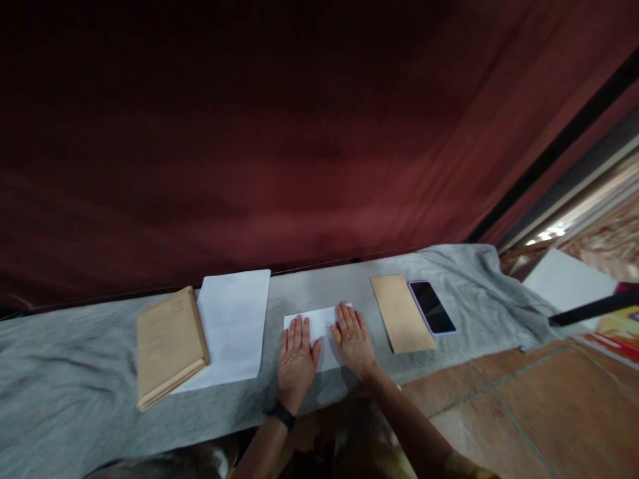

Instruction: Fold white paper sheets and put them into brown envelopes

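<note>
Bench (pixel 344 276), one, long and narrow, draped in grey cloth, its back edge along a dark red curtain (pixel 299 173), its front edge toward the person. White paper (pixel 323 326), one small piece, lying flat at mid-length, between back and front edges, under both hands. Left hand (pixel 296 356), palm down on the paper's left part, grip open and flat, fingers toward the back edge; black band (pixel 282 415) at the wrist. Right hand (pixel 353 338), palm down on the paper's right part, grip likewise open, fingers spread slightly. White sheets (pixel 234 326), larger, left of the hands, reaching the back edge. Brown envelopes (pixel 168 346), one bundle, nearer the bench's left end, overlapping the sheets' left side. Single brown envelope (pixel 402 313), flat, right of the right hand and apart from it. Phone (pixel 432 307), dark screen, lilac rim, just beside that envelope, toward the bench's right end.
</note>
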Demonstrator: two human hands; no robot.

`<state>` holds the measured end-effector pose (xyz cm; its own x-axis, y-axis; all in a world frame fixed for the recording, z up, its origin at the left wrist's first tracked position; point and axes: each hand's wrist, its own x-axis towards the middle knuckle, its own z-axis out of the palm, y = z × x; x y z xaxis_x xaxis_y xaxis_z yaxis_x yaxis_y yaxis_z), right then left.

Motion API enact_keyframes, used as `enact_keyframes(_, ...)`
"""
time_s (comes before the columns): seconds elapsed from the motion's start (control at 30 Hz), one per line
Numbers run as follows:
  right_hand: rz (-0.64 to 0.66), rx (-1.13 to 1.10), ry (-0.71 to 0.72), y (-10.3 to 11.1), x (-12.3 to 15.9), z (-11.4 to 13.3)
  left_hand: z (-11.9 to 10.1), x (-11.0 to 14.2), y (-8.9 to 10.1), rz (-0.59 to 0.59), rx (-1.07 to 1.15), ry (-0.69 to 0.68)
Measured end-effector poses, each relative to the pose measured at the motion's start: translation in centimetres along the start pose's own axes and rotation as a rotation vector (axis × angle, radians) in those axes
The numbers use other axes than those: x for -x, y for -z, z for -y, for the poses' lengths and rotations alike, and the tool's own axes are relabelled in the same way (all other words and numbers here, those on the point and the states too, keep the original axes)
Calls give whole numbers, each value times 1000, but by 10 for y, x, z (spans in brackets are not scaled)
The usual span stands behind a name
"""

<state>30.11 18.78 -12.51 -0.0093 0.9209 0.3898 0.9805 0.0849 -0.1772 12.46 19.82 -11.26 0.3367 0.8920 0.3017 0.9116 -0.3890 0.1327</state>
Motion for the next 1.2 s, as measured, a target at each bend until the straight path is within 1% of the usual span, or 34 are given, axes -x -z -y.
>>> enact_keyframes(0.1, -27, -4, -29, -2, -3, 5, 7, 4, 4, -12, -19, 1)
enact_keyframes(0.2, -44, -10, -55, -5, -4, 21, 6, 5, 3, -22, -27, 5)
enact_keyframes(0.23, -41, -23, -32, -6, -4, 28, 6, 5, 2, -21, -29, 2)
enact_keyframes(0.33, -15, -75, 110, -6, 0, 48, 7, 5, 3, 9, -37, -21)
enact_keyframes(0.4, -7, -95, 150, -5, 2, 54, 9, 5, 4, 30, -44, -27)
enact_keyframes(0.5, 1, -83, 93, -2, 3, 46, 8, 4, 6, 27, -35, -14)
enact_keyframes(0.6, 3, -36, 8, 1, 5, 26, 5, 7, 7, -12, -21, 30)
enact_keyframes(0.7, -24, -7, -51, 3, 10, 6, 5, 15, 7, -64, -10, 76)
enact_keyframes(0.8, -61, 6, -69, 4, 17, -7, 10, 26, 9, -111, 3, 86)
enact_keyframes(0.87, -66, 18, -75, 5, 20, -11, 13, 32, 11, -125, 3, 88)
enact_keyframes(0.93, -60, 29, -78, 5, 21, -13, 10, 34, 15, -136, -11, 115)
enact_keyframes(1.0, -56, 33, -79, 5, 22, -12, -1, 33, 18, -148, -33, 155)
enact_keyframes(1.07, -52, 33, -78, 6, 22, -11, -17, 29, 19, -141, -40, 148)
enact_keyframes(1.13, -41, 34, -76, 8, 22, -10, -35, 27, 18, -93, -13, 52)
enact_keyframes(1.2, -30, 34, -68, 9, 23, -11, -47, 30, 14, -44, 13, -26)
